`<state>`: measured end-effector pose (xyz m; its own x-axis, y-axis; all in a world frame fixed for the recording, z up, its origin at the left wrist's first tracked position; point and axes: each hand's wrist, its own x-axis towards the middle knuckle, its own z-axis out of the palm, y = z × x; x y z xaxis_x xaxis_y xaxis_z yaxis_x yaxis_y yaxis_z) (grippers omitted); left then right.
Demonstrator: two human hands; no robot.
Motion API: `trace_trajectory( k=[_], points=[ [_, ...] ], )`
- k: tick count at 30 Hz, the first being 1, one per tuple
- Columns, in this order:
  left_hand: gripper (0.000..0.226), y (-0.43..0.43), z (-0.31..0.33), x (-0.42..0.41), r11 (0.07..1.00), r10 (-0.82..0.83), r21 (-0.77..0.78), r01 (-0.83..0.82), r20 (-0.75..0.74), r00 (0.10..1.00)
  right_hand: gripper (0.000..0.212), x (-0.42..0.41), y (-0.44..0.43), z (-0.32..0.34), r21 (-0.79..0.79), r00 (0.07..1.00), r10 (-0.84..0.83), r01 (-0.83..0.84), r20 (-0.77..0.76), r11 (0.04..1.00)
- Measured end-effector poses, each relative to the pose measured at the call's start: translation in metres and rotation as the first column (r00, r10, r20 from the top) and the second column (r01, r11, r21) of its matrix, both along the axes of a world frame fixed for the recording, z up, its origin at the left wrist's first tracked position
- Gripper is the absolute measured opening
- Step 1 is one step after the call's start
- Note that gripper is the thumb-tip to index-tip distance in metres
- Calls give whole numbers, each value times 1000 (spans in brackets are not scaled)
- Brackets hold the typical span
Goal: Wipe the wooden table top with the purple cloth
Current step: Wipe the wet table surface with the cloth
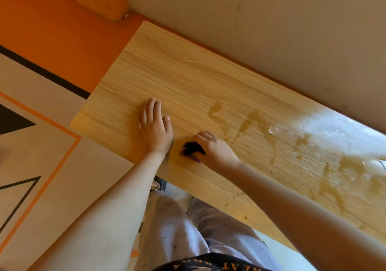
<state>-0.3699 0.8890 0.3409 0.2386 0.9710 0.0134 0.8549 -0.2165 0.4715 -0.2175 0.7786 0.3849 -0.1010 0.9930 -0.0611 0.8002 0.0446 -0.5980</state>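
Pressing down on the wooden table top point(188, 76), the left hand point(155, 127) is laid flat with its fingers together and extended, palm against the wood, nothing held in it. Just to its right, the right hand point(213, 148) is closed over the purple cloth point(191, 148), which is bunched under the curled fingers and pinned to the table surface; only a dark, crumpled part of it is seen at the hand's left side, with a purple edge showing near the thumb. The two hands are near each other but apart, both close to the near edge of the table and toward its left end.

Brownish wet streaks point(246, 122) are spread over the wood to the right of the cloth, and further smears are seen toward the right end of the table, where a bright glare point(325, 128) is reflected from the surface. The left part of the table top is seen dry and unmarked.

A beige wall point(271, 30) is met by the far edge of the table. An orange floor area point(52, 26) and a pale mat with orange and black lines point(41, 145) are seen to the left. Pale trousers point(177, 229) are visible below the near edge.
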Motion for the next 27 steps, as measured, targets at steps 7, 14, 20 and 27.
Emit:
trace_trajectory(
  k=[7,14,20,27],
  points=[
    [50,0,0,0,1000,15,24,-13,-70,997,28,102,93,-5,48,961,-262,258,86,965],
    [49,1,-3,1,999,29,30,-25,-121,992,28,136,117,-11,158,873,-476,458,104,875],
    [53,0,0,2,999,32,16,-30,-160,987,28,69,71,-15,153,991,-136,134,3,979],
    [55,2,0,4,998,50,43,-42,-198,979,25,128,133,-10,179,967,-255,252,-6,951]
  ],
)
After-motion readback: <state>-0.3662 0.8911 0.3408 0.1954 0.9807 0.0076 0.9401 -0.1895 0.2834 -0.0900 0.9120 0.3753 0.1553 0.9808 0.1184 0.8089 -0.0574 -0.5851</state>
